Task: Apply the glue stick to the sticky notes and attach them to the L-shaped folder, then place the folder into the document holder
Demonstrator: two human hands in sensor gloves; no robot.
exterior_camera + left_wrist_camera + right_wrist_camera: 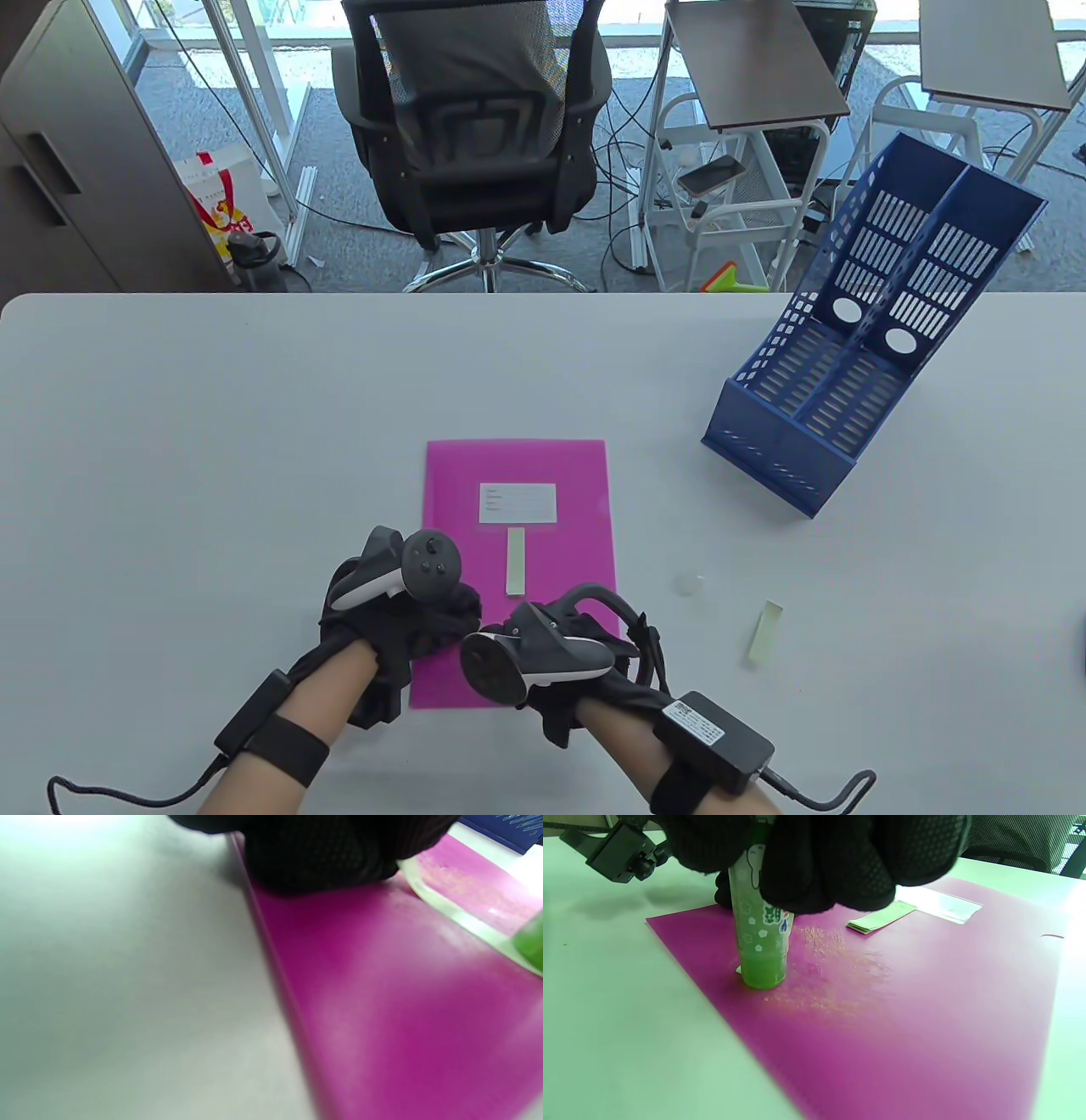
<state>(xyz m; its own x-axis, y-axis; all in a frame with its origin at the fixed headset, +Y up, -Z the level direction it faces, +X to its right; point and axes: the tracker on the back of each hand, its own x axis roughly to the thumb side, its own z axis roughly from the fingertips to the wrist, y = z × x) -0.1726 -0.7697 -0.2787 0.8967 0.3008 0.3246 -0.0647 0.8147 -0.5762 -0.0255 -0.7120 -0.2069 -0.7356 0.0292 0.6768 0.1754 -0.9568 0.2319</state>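
The magenta L-shaped folder lay flat on the white desk, a white label on its upper half and a pale green sticky note just below that label. The right hand gripped a green glue stick upright, its lower end pressed onto the folder near the near-left corner, with pale smears of glue on the plastic beside it. The left hand rested on the folder's left edge; the left wrist view showed its glove touching the surface, but whether the fingers were spread or curled could not be told. A second sticky note lay on the desk right of the folder, with a small clear cap near it. The blue document holder stood at the far right, well apart.
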